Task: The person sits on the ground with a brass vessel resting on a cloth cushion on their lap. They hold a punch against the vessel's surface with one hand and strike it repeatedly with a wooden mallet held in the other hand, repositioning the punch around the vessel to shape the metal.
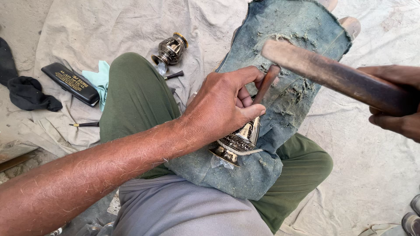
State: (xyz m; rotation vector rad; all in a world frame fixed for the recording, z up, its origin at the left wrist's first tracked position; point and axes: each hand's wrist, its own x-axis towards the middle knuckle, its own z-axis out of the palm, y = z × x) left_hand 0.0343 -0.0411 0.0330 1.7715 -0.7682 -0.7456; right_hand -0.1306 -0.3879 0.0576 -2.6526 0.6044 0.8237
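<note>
Left hand (223, 105) tilts chisel (265, 85) up-right on vase (239, 140).

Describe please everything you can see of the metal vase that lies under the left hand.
The metal vase is small, dark and shiny, with fine engraved patterns and brass-coloured edges. Only its lower body and flared foot show; the left hand covers the rest. It lies tilted on a worn blue denim cloth over the person's lap, foot pointing toward the person. A pale cord runs round its lower body. The hand also holds a thin chisel near it.
</note>
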